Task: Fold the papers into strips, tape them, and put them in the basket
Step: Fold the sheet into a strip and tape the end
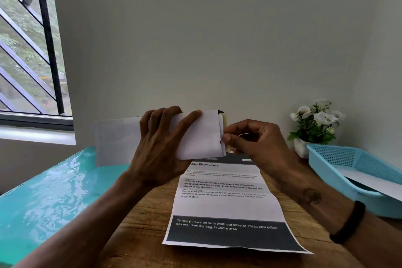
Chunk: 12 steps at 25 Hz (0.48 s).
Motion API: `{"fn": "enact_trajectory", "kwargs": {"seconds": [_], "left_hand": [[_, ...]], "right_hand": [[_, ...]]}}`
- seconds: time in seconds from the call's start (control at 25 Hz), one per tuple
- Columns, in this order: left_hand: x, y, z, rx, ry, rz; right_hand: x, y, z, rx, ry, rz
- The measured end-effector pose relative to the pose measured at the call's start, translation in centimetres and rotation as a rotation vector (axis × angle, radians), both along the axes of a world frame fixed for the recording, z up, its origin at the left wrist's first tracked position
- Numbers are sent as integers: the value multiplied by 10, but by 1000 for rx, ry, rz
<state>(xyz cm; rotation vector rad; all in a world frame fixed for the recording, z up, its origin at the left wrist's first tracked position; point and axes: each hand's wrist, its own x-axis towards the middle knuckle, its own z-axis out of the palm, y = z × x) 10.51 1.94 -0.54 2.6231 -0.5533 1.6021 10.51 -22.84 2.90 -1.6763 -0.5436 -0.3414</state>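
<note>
My left hand (pixel 161 146) holds a folded white paper strip (pixel 200 135) up above the table, fingers wrapped over its top and thumb under it. At the strip's right end, the fingertips of my right hand (pixel 252 143) pinch its layered edge. Something dark and cream shows just behind that end; I cannot tell what it is. A printed sheet (pixel 226 204) headed "Pillow Covers" lies flat on the wooden table (pixel 139 224) below my hands. The light blue mesh basket (pixel 339 165) stands at the right with a white paper (pixel 374 183) lying in it.
A small white pot of white flowers (pixel 315 124) stands behind the basket by the wall. A glossy teal surface (pixel 47 191) adjoins the table on the left, with a pale sheet (pixel 117 139) upright behind my left hand. A barred window is at far left.
</note>
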Motion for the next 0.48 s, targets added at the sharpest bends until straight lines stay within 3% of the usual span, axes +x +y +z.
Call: {"fn": "enact_trajectory", "kwargs": {"seconds": [0.24,0.48], "left_hand": [[-2,-5,1,-3,-14,-24],[-3,-16,2,22,-64,-72]], "right_hand": [[-3,11,-4,52,191,148],[-3,14,-12,-4,209,244]]}}
